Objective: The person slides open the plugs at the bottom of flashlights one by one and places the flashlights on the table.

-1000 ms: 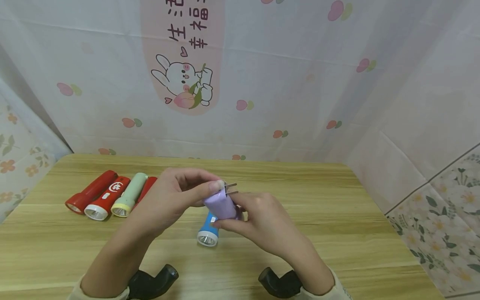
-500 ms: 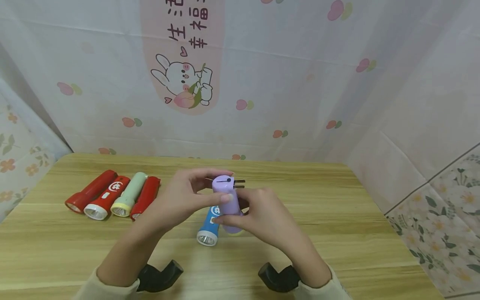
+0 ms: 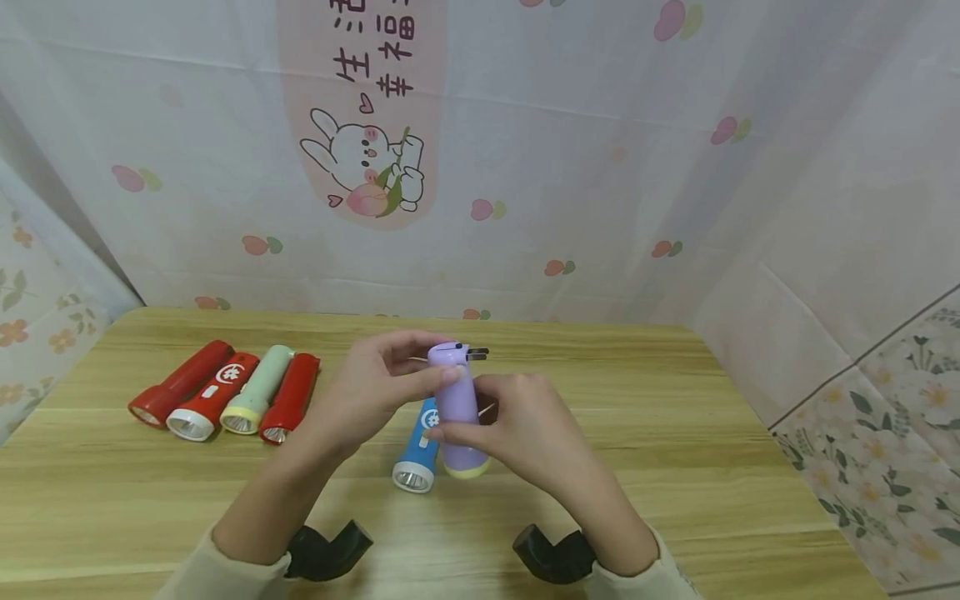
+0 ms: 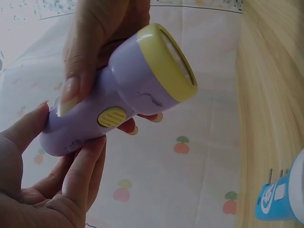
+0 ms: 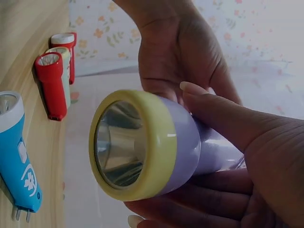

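Both hands hold a purple flashlight (image 3: 458,403) with a yellow rim, raised over the table. Its plug end, with two metal prongs (image 3: 477,354) sticking out to the right, points up and away in the head view. My left hand (image 3: 382,379) grips that end between thumb and fingers. Lower on the body, my right hand (image 3: 517,429) pinches it from the right side. The yellow switch (image 4: 111,117) shows in the left wrist view, and the clear lens (image 5: 121,143) faces the right wrist camera. Behind the hands, a blue flashlight (image 3: 420,450) lies on the table, its far end hidden.
On the left of the wooden table (image 3: 637,467) lie a dark red flashlight (image 3: 180,385), a red one with a white rim (image 3: 214,396), a pale green one (image 3: 259,389) and another red one (image 3: 291,398), side by side. A printed curtain (image 3: 562,167) hangs behind.
The purple flashlight has swung from end-on to nearly upright, lens end down, showing its whole length. The left hand has shifted right and its thumb now lies along the body.
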### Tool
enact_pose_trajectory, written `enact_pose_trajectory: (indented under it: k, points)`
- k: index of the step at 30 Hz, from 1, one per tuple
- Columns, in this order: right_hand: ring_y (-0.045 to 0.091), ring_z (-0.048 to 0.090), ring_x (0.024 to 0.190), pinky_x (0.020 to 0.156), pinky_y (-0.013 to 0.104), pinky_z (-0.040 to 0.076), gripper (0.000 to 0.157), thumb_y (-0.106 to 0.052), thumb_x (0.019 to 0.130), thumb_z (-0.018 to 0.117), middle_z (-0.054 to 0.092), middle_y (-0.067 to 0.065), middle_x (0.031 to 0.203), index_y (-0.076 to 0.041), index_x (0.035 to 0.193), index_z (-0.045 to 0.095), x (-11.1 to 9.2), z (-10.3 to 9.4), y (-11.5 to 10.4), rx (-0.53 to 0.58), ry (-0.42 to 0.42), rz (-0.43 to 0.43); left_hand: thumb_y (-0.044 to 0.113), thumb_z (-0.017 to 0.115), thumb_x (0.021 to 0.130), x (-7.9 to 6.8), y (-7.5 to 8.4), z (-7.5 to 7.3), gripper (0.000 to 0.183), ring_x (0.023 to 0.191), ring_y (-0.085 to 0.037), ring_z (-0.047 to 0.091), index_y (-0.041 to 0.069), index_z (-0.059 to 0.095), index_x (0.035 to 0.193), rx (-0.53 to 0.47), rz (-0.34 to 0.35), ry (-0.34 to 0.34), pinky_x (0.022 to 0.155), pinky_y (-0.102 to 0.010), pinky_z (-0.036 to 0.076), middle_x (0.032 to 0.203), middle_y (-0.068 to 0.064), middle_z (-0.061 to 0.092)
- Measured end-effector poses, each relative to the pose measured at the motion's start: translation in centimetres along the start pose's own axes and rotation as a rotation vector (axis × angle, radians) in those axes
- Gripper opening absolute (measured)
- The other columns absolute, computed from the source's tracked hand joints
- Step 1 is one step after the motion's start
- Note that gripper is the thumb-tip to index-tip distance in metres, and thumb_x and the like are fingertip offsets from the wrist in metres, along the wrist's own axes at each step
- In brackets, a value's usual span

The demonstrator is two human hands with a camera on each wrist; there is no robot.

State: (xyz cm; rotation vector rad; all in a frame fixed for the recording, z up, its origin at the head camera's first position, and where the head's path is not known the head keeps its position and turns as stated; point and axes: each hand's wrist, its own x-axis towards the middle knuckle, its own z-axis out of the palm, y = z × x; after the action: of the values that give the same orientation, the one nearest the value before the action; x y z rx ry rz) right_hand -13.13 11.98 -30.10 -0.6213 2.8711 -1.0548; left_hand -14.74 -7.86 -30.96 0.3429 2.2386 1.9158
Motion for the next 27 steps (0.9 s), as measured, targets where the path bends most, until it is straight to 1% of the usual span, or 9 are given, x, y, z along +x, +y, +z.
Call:
enact_pose_trajectory:
  k: [3, 6, 10, 14, 16, 21, 23, 24, 27]
  points:
    - [0.001, 0.069, 0.066, 0.056, 0.021, 0.055, 0.033, -0.048, 0.080, 0.083, 0.077, -0.004, 0.081, -0.017, 0.089, 0.076, -0.1, 0.0, 0.1, -0.006, -0.008, 0.024, 0.028, 0.075, 0.092, 0.3, -0.5, 0.3, 0.045, 0.115, -0.024, 0.071, 0.013, 0.064, 0.133, -0.018, 0.017, -0.004, 0.098, -0.042, 0.058, 0.128, -0.009, 0.069]
    - [0.001, 0.065, 0.063, 0.054, 0.022, 0.053, 0.031, -0.046, 0.082, 0.081, 0.075, -0.006, 0.076, -0.016, 0.085, 0.075, -0.1, 0.1, 0.2, -0.046, -0.020, 0.041, 0.028, 0.076, 0.091, 0.7, -1.2, 0.8, 0.044, 0.112, -0.024, 0.072, 0.012, 0.065, 0.131, -0.029, 0.021, -0.007, 0.096, -0.041, 0.059, 0.126, -0.009, 0.070]
    - [0.003, 0.061, 0.059, 0.051, 0.023, 0.050, 0.028, -0.041, 0.080, 0.083, 0.071, -0.006, 0.069, -0.015, 0.078, 0.074, 0.0, 0.1, 0.4, -0.119, -0.027, 0.056, 0.030, 0.078, 0.090, 1.2, -1.9, 1.6, 0.042, 0.109, -0.022, 0.073, 0.016, 0.068, 0.128, -0.026, -0.006, -0.013, 0.094, -0.039, 0.060, 0.124, -0.006, 0.072]
    - [0.004, 0.059, 0.055, 0.049, 0.023, 0.048, 0.025, -0.037, 0.080, 0.083, 0.070, -0.006, 0.065, -0.014, 0.075, 0.074, 0.1, 0.1, 0.7, -0.157, -0.044, 0.065, 0.033, 0.077, 0.090, 1.5, -2.5, 2.1, 0.045, 0.109, -0.022, 0.073, 0.014, 0.067, 0.129, -0.016, -0.022, -0.020, 0.093, -0.040, 0.060, 0.126, -0.007, 0.071]
    - [0.004, 0.059, 0.054, 0.049, 0.023, 0.048, 0.024, -0.035, 0.081, 0.081, 0.070, -0.006, 0.065, -0.013, 0.073, 0.074, 0.3, 0.2, 0.9, -0.161, -0.064, 0.066, 0.034, 0.076, 0.091, 1.6, -2.7, 2.0, 0.046, 0.107, -0.023, 0.074, 0.012, 0.067, 0.130, 0.005, -0.027, -0.021, 0.092, -0.042, 0.061, 0.126, -0.009, 0.071]
    - [0.005, 0.048, 0.047, 0.044, 0.023, 0.039, 0.029, -0.038, 0.081, 0.080, 0.062, -0.007, 0.057, -0.014, 0.069, 0.069, 0.8, 0.8, 1.7, -0.126, -0.124, 0.069, 0.032, 0.074, 0.093, 1.8, -3.0, 1.8, 0.046, 0.103, -0.023, 0.073, 0.007, 0.066, 0.131, 0.082, -0.057, -0.044, 0.090, -0.043, 0.061, 0.124, -0.012, 0.070]
    - [0.006, 0.045, 0.046, 0.043, 0.023, 0.036, 0.031, -0.039, 0.081, 0.082, 0.059, -0.007, 0.055, -0.014, 0.068, 0.068, 1.0, 0.9, 2.1, -0.108, -0.144, 0.074, 0.031, 0.073, 0.094, 2.0, -3.3, 1.8, 0.045, 0.102, -0.022, 0.073, 0.007, 0.066, 0.131, 0.118, -0.065, -0.061, 0.088, -0.041, 0.062, 0.121, -0.011, 0.071]
    - [0.006, 0.046, 0.047, 0.043, 0.023, 0.038, 0.031, -0.038, 0.080, 0.082, 0.060, -0.007, 0.056, -0.013, 0.068, 0.068, 1.0, 1.0, 2.3, -0.102, -0.153, 0.073, 0.030, 0.073, 0.094, 2.1, -3.5, 1.8, 0.044, 0.101, -0.022, 0.073, 0.007, 0.067, 0.130, 0.143, -0.064, -0.063, 0.086, -0.039, 0.062, 0.119, -0.011, 0.071]
    - [0.006, 0.046, 0.047, 0.044, 0.022, 0.038, 0.032, -0.037, 0.078, 0.084, 0.061, -0.007, 0.056, -0.012, 0.066, 0.068, 1.3, 1.0, 2.8, -0.096, -0.177, 0.077, 0.030, 0.073, 0.093, 2.4, -3.9, 2.0, 0.042, 0.095, -0.019, 0.071, 0.007, 0.069, 0.128, 0.195, -0.060, -0.064, 0.080, -0.034, 0.063, 0.112, -0.009, 0.073]
